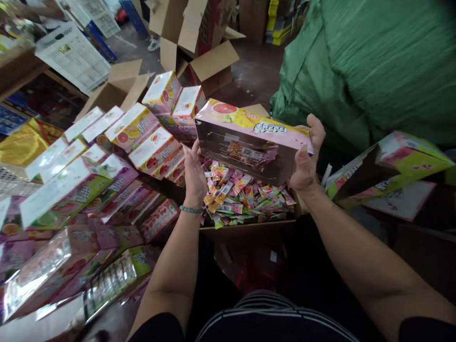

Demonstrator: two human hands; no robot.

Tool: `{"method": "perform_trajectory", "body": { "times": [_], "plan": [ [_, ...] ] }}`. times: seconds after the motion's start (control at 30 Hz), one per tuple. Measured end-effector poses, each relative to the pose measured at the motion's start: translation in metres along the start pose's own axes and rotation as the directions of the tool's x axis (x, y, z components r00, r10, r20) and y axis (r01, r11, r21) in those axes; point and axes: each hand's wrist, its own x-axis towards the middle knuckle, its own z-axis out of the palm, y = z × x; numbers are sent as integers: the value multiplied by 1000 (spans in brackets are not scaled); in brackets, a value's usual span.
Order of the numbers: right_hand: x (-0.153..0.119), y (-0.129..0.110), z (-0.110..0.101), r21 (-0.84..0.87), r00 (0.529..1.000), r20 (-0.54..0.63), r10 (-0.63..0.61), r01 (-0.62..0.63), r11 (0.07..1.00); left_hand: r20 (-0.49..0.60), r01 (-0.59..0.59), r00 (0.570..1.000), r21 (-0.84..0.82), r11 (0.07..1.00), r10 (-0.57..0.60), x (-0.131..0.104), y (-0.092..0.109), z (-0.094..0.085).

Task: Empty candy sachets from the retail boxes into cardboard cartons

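Observation:
A pink and yellow printed carton with a grapefruit picture is held up tilted between my hands. Through its clear window a few small packets show inside a dark interior. My right hand grips the right end, thumb on the near face and fingers at the back edge. At the left end is my left hand, upright against the carton's lower corner, its fingertips partly hidden behind it. Below the carton stands an open cardboard box filled with small colourful sachets.
Stacked printed cartons fill the left side. Open cardboard boxes and a white plastic crate stand farther back. A large green sack bulges at the right, above a green and pink carton. Part of another person shows at top left.

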Motion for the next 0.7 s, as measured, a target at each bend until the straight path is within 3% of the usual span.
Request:
{"method": "perform_trajectory", "body": {
  "times": [0.17, 0.3, 0.37, 0.43, 0.53, 0.7],
  "plan": [
    [3, -26, 3, -49, 998, -40, 51, -53, 997, -8, 42, 999, -82, 996, -43, -1, 4, 1],
    [7, -44, 0, 72, 985, -40, -170, 172, 982, -7, 131, 991, -107, 985, -133, -1, 12, -5],
    [8, -47, -3, 122, 968, 16, -251, 247, 961, 8, 190, 982, -109, 976, -190, -1, 17, -10],
    [8, -46, -5, 134, 961, 99, -258, 244, 960, 36, 250, 968, -98, 963, -247, -2, 21, -17],
    [8, -45, -8, 37, 965, 173, -196, 192, 981, 93, 316, 947, -83, 945, -309, -4, 26, -27],
    [9, -50, -6, -118, 940, 264, -215, 253, 960, 152, 358, 928, -99, 928, -341, -5, 26, -33]
  ]
}}
